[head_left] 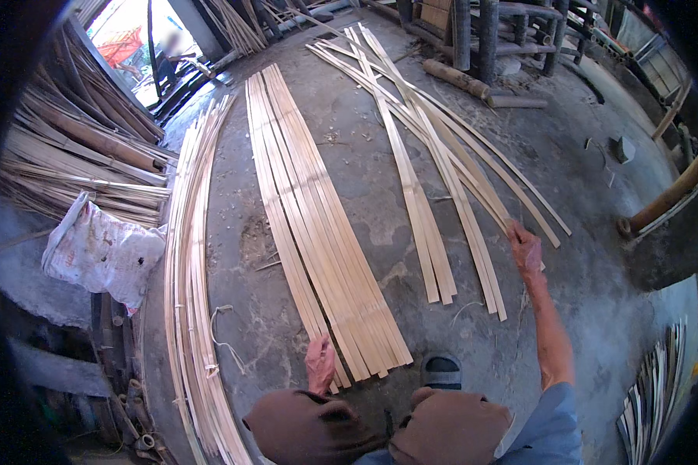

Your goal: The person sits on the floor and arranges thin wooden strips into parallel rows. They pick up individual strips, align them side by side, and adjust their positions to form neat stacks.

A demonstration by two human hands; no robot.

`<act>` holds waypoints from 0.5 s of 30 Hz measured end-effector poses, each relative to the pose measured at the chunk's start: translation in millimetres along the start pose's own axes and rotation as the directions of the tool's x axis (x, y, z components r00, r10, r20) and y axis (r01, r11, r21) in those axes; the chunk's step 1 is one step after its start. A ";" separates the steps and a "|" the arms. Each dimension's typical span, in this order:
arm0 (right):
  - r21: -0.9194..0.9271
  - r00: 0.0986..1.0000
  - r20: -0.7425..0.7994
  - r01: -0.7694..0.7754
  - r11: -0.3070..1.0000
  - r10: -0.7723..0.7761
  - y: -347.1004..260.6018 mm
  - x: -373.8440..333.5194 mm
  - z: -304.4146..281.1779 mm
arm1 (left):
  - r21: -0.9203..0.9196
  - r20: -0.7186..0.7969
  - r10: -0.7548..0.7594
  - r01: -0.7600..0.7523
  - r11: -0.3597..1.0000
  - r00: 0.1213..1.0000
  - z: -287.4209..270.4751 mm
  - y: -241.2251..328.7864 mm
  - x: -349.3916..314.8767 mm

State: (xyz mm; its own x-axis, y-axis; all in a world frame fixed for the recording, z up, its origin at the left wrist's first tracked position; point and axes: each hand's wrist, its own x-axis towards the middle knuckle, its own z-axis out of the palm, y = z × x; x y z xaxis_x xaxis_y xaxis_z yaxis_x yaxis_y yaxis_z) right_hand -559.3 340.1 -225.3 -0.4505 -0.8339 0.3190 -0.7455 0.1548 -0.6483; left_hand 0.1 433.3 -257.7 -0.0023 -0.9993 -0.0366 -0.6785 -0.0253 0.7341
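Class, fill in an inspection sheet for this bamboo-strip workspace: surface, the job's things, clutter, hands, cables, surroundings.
Surface: grey concrete floor, patchy and worn.
Job's things: flat bundle of bamboo strips laid side by side; crossed loose strips to its right.
Clutter: white sack; curved strip pile; bits of string.
Hands: left hand rests on the bundle's near end; right hand touches a loose strip's end, grip unclear.
Cables: nothing seen.
Surroundings: stacked bamboo poles left, doorway beyond.
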 end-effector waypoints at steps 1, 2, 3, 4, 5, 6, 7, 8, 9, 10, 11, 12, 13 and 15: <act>-0.054 1.000 0.017 0.000 0.999 0.001 23.8 7.3 -2.9 | -0.063 0.082 -0.081 0.086 0.994 0.993 -7.5 8.6 -0.5; -0.103 0.999 0.038 0.003 0.995 0.001 43.5 14.2 -5.0 | -0.115 0.165 -0.161 0.181 0.977 0.973 -16.5 14.9 -3.8; -0.152 0.999 0.032 0.015 0.988 -0.010 65.7 24.2 -13.1 | -0.165 0.235 -0.180 0.222 0.961 0.955 -21.0 18.0 -3.4; -0.205 0.999 0.027 0.028 0.978 -0.023 86.4 36.8 -22.6 | -0.214 0.306 -0.195 0.267 0.940 0.932 -23.3 19.5 -4.5; -0.249 0.999 0.032 0.045 0.967 -0.039 89.0 46.8 -23.7 | -0.254 0.369 -0.216 0.321 0.912 0.904 -27.0 21.7 -8.6; -0.275 0.998 0.059 0.014 0.961 0.002 92.1 53.1 -27.1 | -0.277 0.414 -0.224 0.357 0.892 0.882 -29.7 26.7 -13.8; -0.283 0.994 0.101 -0.005 0.959 0.035 78.5 60.1 -26.9 | -0.291 0.441 -0.250 0.401 0.869 0.862 -40.2 33.4 -24.8; -0.300 0.988 0.141 -0.022 0.954 0.067 66.1 68.4 -30.6 | -0.311 0.471 -0.269 0.443 0.841 0.840 -47.8 40.9 -35.1; -0.283 0.987 0.142 -0.030 0.959 0.073 63.8 78.4 -38.0 | -0.280 0.568 -0.280 0.501 0.819 0.774 -52.4 47.8 -39.8; -0.267 0.986 0.143 -0.040 0.963 0.081 64.4 88.2 -43.8 | -0.278 0.635 -0.229 0.494 0.824 0.738 -54.7 61.5 -47.1; -0.251 0.986 0.140 -0.052 0.967 0.090 70.7 94.4 -47.9 | -0.277 0.698 -0.174 0.485 0.829 0.695 -56.4 79.3 -54.8; -0.213 0.989 0.131 -0.038 0.976 0.068 80.4 98.1 -47.6 | -0.277 0.753 -0.120 0.477 0.834 0.647 -58.9 94.4 -61.4; -0.190 0.993 0.109 -0.026 0.982 0.047 99.1 103.1 -54.2 | -0.274 0.817 -0.108 0.546 0.792 0.567 -60.2 100.6 -61.0; -0.168 0.991 0.111 -0.057 0.984 0.076 123.7 112.6 -59.5 | -0.238 0.911 -0.084 0.681 0.693 0.404 -72.8 108.5 -63.9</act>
State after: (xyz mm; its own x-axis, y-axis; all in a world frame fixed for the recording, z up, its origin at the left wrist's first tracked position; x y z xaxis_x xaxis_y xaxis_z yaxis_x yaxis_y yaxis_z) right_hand -731.5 296.8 -228.5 -0.4489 -0.8732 0.1899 -0.7903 0.2887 -0.5404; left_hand -19.9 492.5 -126.4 -0.6133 -0.3773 -0.6939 -0.2966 -0.7042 0.6451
